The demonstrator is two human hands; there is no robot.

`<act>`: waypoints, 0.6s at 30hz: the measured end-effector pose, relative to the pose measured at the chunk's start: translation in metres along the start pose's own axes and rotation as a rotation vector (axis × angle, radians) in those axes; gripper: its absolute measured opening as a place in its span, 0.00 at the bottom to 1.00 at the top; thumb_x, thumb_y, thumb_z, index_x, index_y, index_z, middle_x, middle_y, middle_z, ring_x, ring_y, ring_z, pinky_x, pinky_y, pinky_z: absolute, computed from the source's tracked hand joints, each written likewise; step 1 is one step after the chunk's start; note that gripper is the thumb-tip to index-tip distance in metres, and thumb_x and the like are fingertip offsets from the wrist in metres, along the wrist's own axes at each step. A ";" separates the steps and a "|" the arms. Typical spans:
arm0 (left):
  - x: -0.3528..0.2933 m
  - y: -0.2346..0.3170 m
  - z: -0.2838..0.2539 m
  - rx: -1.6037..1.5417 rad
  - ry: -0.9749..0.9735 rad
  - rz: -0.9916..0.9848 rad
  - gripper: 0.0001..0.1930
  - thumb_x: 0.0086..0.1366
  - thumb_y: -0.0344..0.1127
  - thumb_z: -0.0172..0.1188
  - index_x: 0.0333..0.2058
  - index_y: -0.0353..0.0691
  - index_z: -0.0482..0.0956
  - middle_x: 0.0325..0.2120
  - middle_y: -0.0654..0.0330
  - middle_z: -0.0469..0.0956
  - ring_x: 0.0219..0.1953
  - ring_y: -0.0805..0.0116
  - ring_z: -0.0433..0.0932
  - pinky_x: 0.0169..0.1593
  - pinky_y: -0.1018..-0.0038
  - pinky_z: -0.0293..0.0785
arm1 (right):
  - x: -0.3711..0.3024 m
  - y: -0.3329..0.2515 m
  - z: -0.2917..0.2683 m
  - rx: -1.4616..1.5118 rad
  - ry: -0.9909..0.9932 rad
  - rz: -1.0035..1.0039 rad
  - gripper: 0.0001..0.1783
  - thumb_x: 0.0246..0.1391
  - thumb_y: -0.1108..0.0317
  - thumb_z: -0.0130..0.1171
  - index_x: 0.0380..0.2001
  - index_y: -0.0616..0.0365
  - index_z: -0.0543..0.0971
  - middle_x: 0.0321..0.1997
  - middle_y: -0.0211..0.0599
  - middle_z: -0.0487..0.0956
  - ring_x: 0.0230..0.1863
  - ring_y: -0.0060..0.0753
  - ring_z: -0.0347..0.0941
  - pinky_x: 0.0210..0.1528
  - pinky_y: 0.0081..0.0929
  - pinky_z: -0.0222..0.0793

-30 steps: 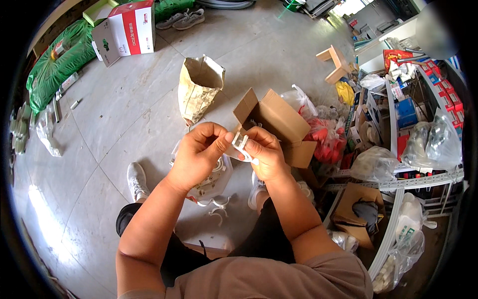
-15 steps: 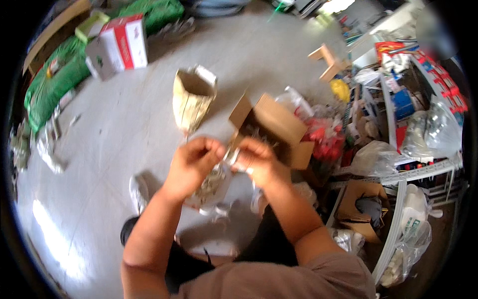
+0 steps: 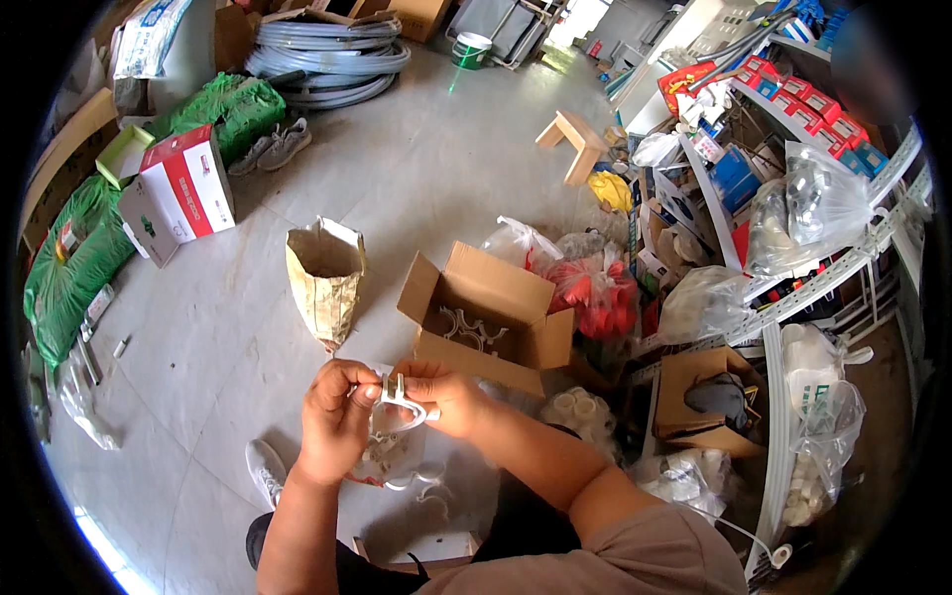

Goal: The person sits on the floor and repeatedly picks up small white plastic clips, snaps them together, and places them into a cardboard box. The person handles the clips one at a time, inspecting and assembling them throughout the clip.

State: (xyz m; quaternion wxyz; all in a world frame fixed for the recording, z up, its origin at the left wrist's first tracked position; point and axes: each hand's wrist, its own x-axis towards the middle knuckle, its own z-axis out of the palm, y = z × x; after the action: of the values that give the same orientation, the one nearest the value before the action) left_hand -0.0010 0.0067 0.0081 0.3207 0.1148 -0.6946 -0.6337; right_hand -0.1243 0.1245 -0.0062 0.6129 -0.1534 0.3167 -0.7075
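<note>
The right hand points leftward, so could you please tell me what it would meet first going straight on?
Beyond the white clip it pinches, the right hand would probably meet the left hand first, though exact depth is unclear.

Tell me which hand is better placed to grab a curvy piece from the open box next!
Probably the right hand: it's closer to the cardboard box. The left hand is farther; both hold a white curved piece.

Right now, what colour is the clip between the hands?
The clip is white, clearest in the head view.
</note>
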 end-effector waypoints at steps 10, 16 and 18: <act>0.003 -0.003 -0.025 -0.423 0.227 -0.362 0.09 0.62 0.36 0.49 0.34 0.37 0.72 0.30 0.64 0.71 0.31 0.77 0.67 0.40 0.80 0.64 | 0.003 0.051 -0.014 -1.071 -0.345 0.697 0.10 0.49 0.65 0.55 0.31 0.61 0.75 0.26 0.27 0.75 0.28 0.17 0.68 0.32 0.17 0.63; 0.000 0.002 -0.035 -0.413 0.256 -0.375 0.09 0.62 0.38 0.49 0.35 0.39 0.73 0.30 0.64 0.71 0.30 0.77 0.67 0.38 0.80 0.65 | -0.028 0.167 -0.107 -1.286 -0.307 0.852 0.14 0.43 0.57 0.55 0.22 0.58 0.77 0.18 0.32 0.76 0.22 0.26 0.72 0.29 0.25 0.66; -0.001 0.003 -0.036 -0.423 0.261 -0.380 0.09 0.62 0.37 0.50 0.35 0.39 0.73 0.30 0.64 0.71 0.29 0.77 0.67 0.38 0.79 0.65 | -0.035 0.187 -0.126 -1.271 -0.291 0.796 0.14 0.43 0.56 0.54 0.20 0.57 0.78 0.18 0.33 0.77 0.22 0.29 0.72 0.29 0.27 0.67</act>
State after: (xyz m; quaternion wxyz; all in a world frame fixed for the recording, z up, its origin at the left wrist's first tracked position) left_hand 0.0216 -0.0215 0.0106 0.2996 0.2538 -0.4663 -0.7927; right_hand -0.0500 0.1819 -0.2143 0.6511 -0.4424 0.6104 -0.0875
